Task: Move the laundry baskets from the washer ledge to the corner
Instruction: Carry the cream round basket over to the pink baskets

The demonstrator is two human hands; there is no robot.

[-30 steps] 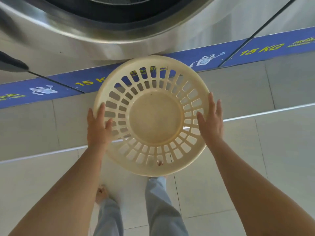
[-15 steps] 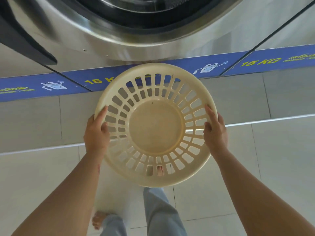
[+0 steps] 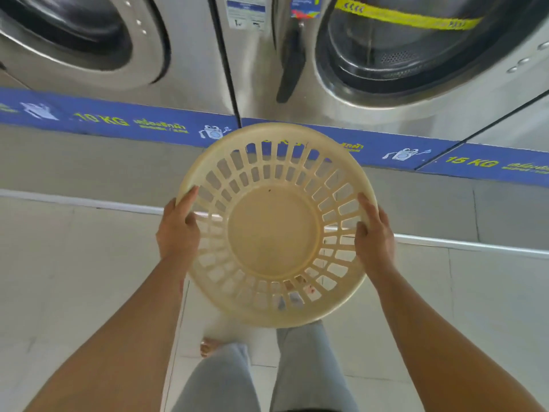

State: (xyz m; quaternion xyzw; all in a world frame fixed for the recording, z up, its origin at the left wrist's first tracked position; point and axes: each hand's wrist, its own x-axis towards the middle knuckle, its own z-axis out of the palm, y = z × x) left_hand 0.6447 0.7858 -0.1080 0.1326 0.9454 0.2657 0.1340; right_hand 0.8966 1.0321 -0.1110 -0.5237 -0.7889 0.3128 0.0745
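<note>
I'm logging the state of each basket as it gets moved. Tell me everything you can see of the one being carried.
The basket is round, shallow, cream plastic, a little discoloured, with a solid flat base and two rings of slots in its flared wall under a smooth rolled rim. It is empty and held in the air, roughly level, in front of the washers' ledge. The left hand and right hand each have a grip on opposite sides of the rim. Nothing else touches it.

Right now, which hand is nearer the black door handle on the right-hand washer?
Right. The right hand grips the basket rim almost directly below the black door handle; the left hand grips the opposite rim, farther off to the handle's left.
</note>
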